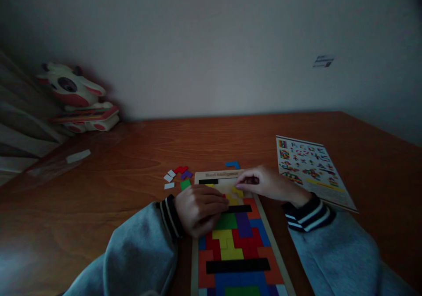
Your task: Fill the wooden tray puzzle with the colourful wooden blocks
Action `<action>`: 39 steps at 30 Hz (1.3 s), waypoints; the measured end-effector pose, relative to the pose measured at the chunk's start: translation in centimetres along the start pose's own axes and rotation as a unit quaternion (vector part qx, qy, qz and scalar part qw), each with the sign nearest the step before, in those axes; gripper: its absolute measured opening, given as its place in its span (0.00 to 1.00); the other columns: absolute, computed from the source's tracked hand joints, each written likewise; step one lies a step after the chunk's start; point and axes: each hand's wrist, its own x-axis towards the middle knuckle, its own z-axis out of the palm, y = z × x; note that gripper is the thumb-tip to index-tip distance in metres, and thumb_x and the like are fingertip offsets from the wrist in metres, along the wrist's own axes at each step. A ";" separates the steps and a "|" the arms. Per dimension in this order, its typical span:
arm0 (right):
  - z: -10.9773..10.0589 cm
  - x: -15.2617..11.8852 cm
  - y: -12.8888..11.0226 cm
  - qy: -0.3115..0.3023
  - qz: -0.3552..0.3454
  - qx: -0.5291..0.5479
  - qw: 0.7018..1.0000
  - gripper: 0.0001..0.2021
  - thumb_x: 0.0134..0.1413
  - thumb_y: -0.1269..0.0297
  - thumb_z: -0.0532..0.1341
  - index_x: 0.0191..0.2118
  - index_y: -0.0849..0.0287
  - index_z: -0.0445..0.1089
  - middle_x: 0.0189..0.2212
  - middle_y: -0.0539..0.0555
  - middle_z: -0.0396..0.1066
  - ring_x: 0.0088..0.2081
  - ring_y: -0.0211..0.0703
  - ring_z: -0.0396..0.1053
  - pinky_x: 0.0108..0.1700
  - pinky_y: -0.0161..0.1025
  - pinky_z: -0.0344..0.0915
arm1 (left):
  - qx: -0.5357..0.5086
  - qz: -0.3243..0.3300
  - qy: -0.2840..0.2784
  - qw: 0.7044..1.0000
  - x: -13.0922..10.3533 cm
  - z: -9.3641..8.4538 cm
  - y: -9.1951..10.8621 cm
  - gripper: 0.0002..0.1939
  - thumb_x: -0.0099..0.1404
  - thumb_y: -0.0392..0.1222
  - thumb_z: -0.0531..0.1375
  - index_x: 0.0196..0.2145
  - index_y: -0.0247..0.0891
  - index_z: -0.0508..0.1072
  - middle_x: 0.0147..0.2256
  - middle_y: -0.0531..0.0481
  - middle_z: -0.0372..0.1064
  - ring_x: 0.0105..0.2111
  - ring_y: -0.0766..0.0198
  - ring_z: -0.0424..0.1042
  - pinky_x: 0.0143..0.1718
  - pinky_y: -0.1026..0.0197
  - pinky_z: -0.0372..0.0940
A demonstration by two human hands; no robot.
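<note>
A wooden puzzle board (194, 265) lies in front of me, its lower part filled with coloured block pieces. Near its top, my right hand (263, 182) pinches a yellow puzzle piece (237, 192) by its upper edge, over the bare wood. My left hand (200, 210) rests across the board's left side, fingers bent and held together, fingertips by another yellow piece (231, 200). Whatever is under those fingers is hidden. Below the hands sit a black bar (238, 266), a purple piece (243, 225) and a red piece (247, 243).
Loose beyond the board's left corner lie white pieces (169, 185), a red piece (181, 169), a purple piece (186, 174) and a green piece (185, 184). A blue piece (232, 164) lies behind it. At right is a printed pattern sheet (310, 164); a cow toy (82, 98) stands far left.
</note>
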 end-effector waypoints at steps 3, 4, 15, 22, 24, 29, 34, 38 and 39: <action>0.3 0.1 0.0 -0.012 0.001 -0.015 1.000 0.16 0.57 0.49 0.62 0.38 0.56 0.78 0.30 0.52 0.76 0.30 0.40 0.69 0.32 0.36 0.61 | -0.004 -0.003 0.001 1.000 0.2 -0.1 0.1 0.17 0.61 0.32 0.54 0.47 0.32 0.74 0.45 0.42 0.77 0.45 0.57 0.76 0.46 0.54 0.74; 0.3 0.1 0.0 -0.012 -0.004 -0.025 1.000 0.16 0.57 0.49 0.62 0.37 0.56 0.78 0.30 0.52 0.74 0.31 0.40 0.69 0.32 0.37 0.61 | -0.005 -0.003 0.000 1.000 0.3 -0.2 0.2 0.17 0.61 0.32 0.54 0.46 0.32 0.74 0.45 0.42 0.77 0.45 0.57 0.76 0.46 0.54 0.74; 0.7 0.2 0.1 0.014 -0.022 -0.060 0.998 0.16 0.51 0.48 0.66 0.35 0.58 0.72 0.29 0.50 0.66 0.31 0.39 0.63 0.32 0.36 0.59 | 0.000 0.009 0.013 1.000 0.5 -0.2 0.2 0.16 0.61 0.32 0.54 0.45 0.32 0.74 0.43 0.42 0.77 0.44 0.57 0.76 0.45 0.54 0.74; 0.3 0.2 0.2 0.031 -0.011 -0.016 0.999 0.20 0.58 0.43 0.59 0.33 0.57 0.73 0.25 0.49 0.69 0.28 0.39 0.65 0.29 0.36 0.59 | 0.013 0.017 0.022 1.000 0.3 -0.1 0.1 0.15 0.60 0.32 0.54 0.44 0.32 0.74 0.41 0.43 0.78 0.42 0.58 0.76 0.43 0.55 0.74; 0.3 0.3 0.3 0.095 -0.009 -0.015 0.995 0.21 0.61 0.44 0.54 0.36 0.57 0.74 0.28 0.51 0.72 0.31 0.41 0.68 0.32 0.38 0.62 | 0.023 0.014 0.029 0.999 0.3 -0.2 0.2 0.15 0.60 0.32 0.54 0.43 0.33 0.75 0.40 0.44 0.78 0.40 0.59 0.77 0.41 0.56 0.74; 0.4 0.8 1.1 0.244 -0.015 -0.064 0.968 0.17 0.64 0.50 0.54 0.40 0.57 0.72 0.33 0.54 0.75 0.34 0.44 0.71 0.37 0.41 0.65 | 0.063 -0.035 0.069 0.995 -0.4 -1.2 -0.6 0.15 0.61 0.33 0.55 0.44 0.35 0.74 0.39 0.45 0.78 0.37 0.59 0.76 0.39 0.56 0.73; 0.7 1.1 2.3 0.293 -0.041 -0.127 0.947 0.12 0.64 0.56 0.55 0.43 0.56 0.71 0.39 0.56 0.72 0.40 0.47 0.72 0.43 0.45 0.68 | 0.149 -0.115 0.069 0.980 -3.1 -4.1 -2.8 0.16 0.64 0.35 0.56 0.50 0.36 0.72 0.45 0.43 0.76 0.43 0.56 0.75 0.45 0.52 0.71; 0.9 1.3 3.0 0.295 -0.054 -0.147 0.943 0.12 0.63 0.57 0.56 0.46 0.55 0.71 0.43 0.57 0.71 0.46 0.50 0.70 0.49 0.49 0.67 | 0.165 -0.224 -0.009 0.960 -6.1 -6.5 -3.8 0.33 0.61 0.53 0.63 0.60 0.37 0.64 0.58 0.37 0.65 0.57 0.45 0.65 0.56 0.42 0.64; 1.0 1.3 3.2 0.292 -0.055 -0.149 0.943 0.12 0.63 0.56 0.56 0.46 0.54 0.71 0.43 0.57 0.71 0.46 0.51 0.70 0.49 0.50 0.67 | 0.160 -0.243 -0.028 0.956 -6.8 -6.8 -3.9 0.38 0.59 0.56 0.64 0.62 0.37 0.61 0.60 0.37 0.62 0.59 0.43 0.62 0.58 0.40 0.61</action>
